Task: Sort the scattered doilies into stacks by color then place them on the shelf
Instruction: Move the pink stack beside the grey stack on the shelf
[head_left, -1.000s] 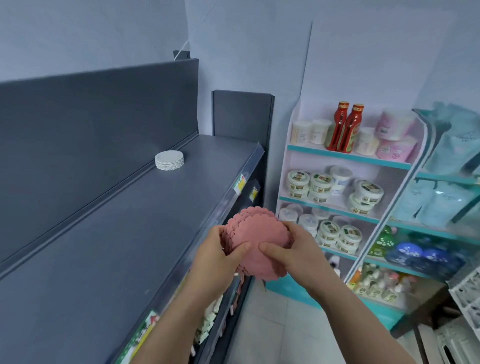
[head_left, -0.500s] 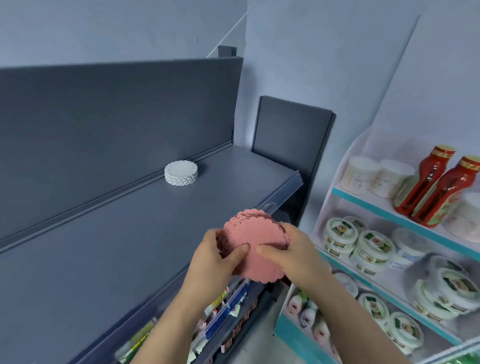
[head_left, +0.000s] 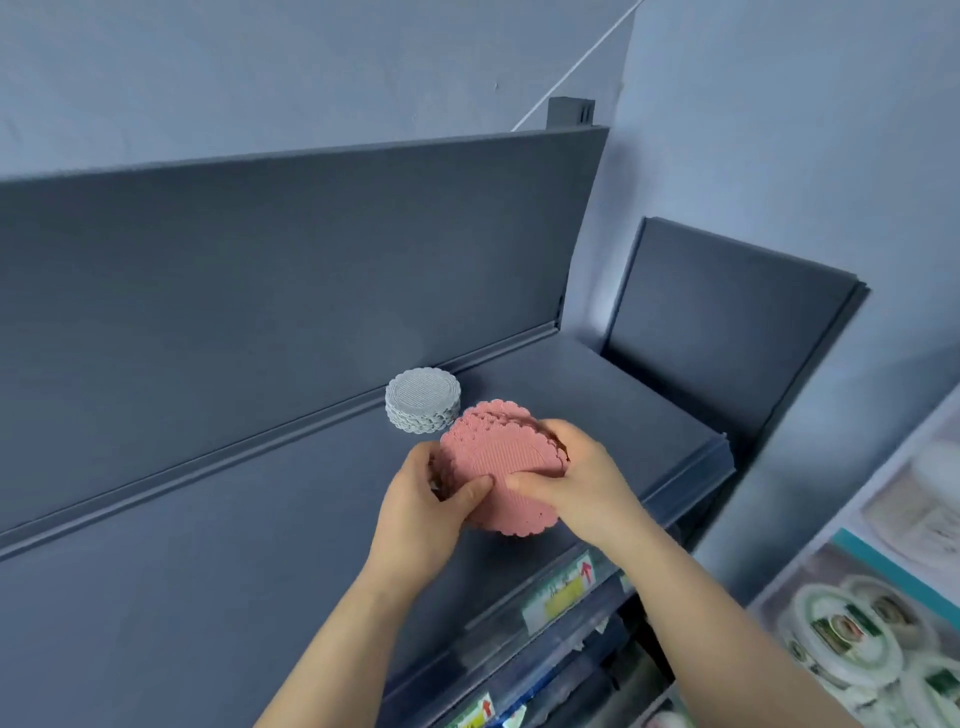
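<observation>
One colour is already dealt with: a neat stack of white doilies (head_left: 423, 399) sits on the dark grey shelf (head_left: 218, 545), right up against its back panel. The pink doilies (head_left: 501, 470) are gathered into a stack too, but not yet set down; they hang above the shelf, just in front of and to the right of the white stack. The left hand (head_left: 423, 512) is closed around the near-left edge, thumb on top, and the right hand (head_left: 576, 480) clamps the right edge the same way. I'd say placing this stack is what remains; whether other colours wait elsewhere is out of sight. The pink stack is round, so it has no long axis; its face tilts toward the person, far edge raised.
</observation>
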